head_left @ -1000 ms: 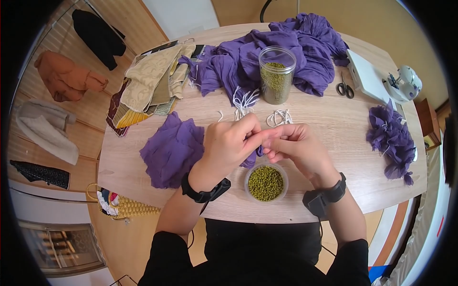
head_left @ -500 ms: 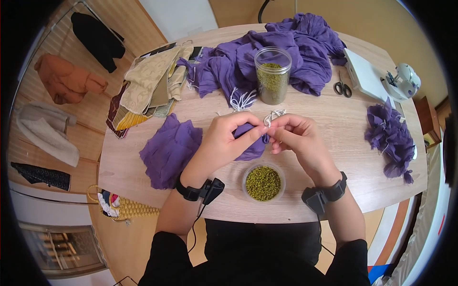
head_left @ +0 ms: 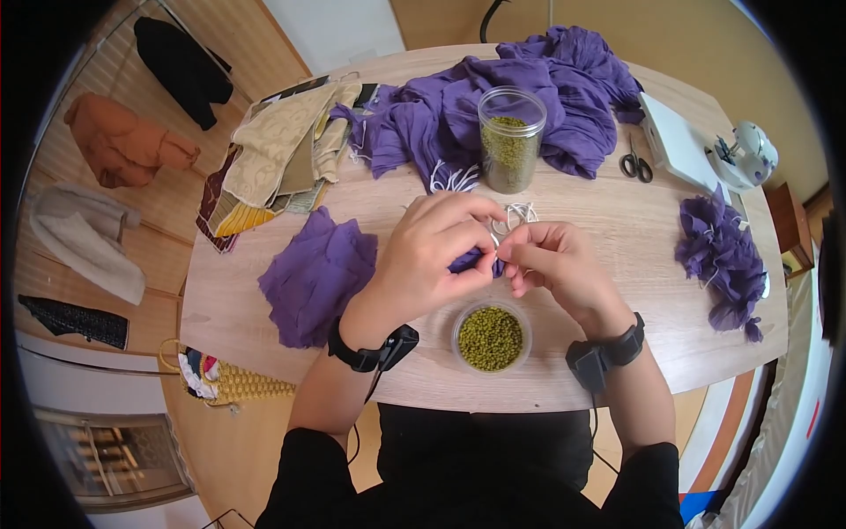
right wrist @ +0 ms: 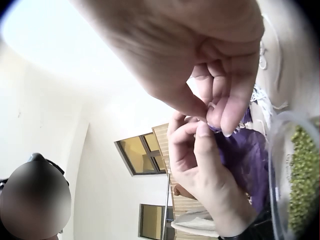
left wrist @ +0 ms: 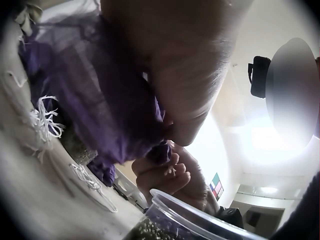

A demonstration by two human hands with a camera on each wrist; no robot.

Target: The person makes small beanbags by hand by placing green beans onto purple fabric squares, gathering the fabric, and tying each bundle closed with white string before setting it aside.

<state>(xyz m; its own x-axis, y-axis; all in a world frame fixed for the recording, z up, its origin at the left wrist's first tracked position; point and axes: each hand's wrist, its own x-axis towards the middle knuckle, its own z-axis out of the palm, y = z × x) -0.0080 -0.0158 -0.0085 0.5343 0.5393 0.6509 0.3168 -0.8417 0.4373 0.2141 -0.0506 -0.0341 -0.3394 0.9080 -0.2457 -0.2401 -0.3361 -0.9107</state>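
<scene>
Above the near middle of the table, both hands meet at a gathered piece of purple cloth. My left hand pinches its bunched part between thumb and finger, while the loose cloth hangs below that hand in the left wrist view. Close against it, my right hand pinches a thin white string at the gather, its other fingers curled. A clear round tub of green beans stands just in front of the hands.
Behind the hands lie white strings and a tall clear jar of beans before heaped purple fabric. Flat purple pieces lie left; scissors, a sewing machine and a tied purple bundle stand right.
The hands stay together over the tub. The left hand's fingers have shifted around the gathered cloth, swinging out and back in, while white string has come into view at the fingertips.
</scene>
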